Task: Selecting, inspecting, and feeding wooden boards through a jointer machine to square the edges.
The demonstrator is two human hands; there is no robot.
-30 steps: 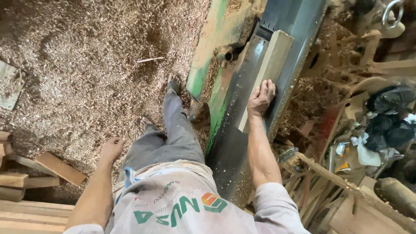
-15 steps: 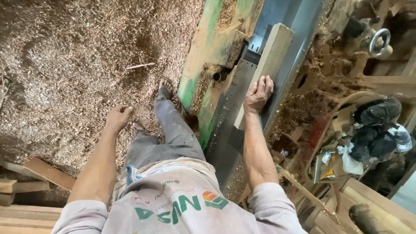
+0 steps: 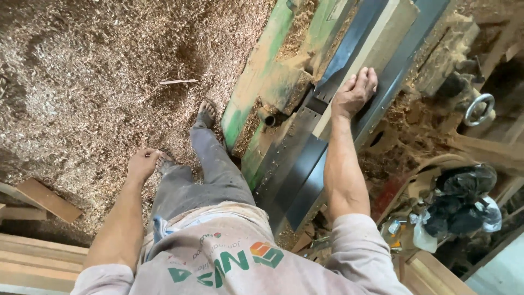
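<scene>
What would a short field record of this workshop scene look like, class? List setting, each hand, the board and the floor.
Setting: woodworking machine with a green body and a dark steel bed
Right hand: flat on the near end of a pale wooden board, nothing gripped
Left hand: hanging free, holding nothing
Board: lying lengthwise on the bed
Floor: covered in wood shavings; planks at lower left
</scene>
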